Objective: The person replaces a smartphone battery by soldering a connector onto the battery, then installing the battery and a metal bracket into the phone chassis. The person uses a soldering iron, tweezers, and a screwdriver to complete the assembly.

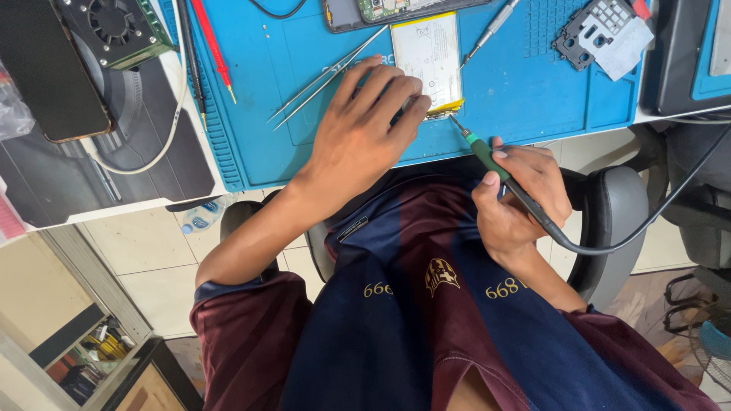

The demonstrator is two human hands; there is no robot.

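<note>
Soldering at the bench's near edge

Left hand (364,125) presses the battery (431,57) flat, fingers spread — right hand (518,194) grips the soldering iron (487,156), tip probably touching its near corner.

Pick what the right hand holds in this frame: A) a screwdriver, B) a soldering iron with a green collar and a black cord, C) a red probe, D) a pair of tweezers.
B: the right hand grips a soldering iron with a green collar and a trailing black cord, its tip pointed at the edge of the flat battery on the blue mat, while the tweezers lie loose by the left hand.
</note>
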